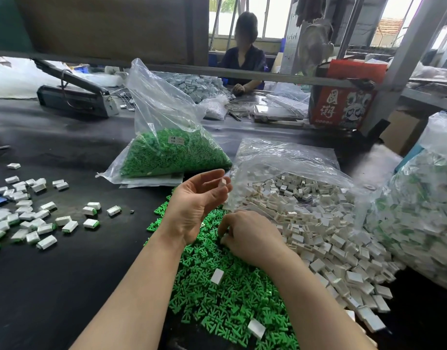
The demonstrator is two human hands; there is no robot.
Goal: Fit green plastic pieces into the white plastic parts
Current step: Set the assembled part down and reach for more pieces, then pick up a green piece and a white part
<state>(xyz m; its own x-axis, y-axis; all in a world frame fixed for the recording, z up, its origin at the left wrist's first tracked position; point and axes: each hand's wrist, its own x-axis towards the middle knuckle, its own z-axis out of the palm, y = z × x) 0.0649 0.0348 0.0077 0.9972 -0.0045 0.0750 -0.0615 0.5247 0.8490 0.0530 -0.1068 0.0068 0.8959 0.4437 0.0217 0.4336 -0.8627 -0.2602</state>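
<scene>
Black matting covers the table (66, 286) I'm working over, and it carries everything. The largest load is the bag of finished parts (419, 210) at my far right, white with green showing through. Next, a clear bag (288, 157) lies open beside it, and the white parts (331, 238) spill out of it toward me in a wide heap. Behind my hands stands the green bag (167, 152), tied shut and full of green stock. Right below my arms is the loose pile of green pieces (217, 299), touching the white heap along its right edge, with a couple of white parts lying on top. To my left the done pieces (28, 215) lie scattered, well apart from both piles.

My left hand (199, 198) is raised, palm up, fingers curled, pinching one white part (222, 184) at the fingertips. My right hand (250, 236) is down on the green pile, knuckles up, fingers curled into the pieces; I cannot tell whether it has hold of one.
</scene>
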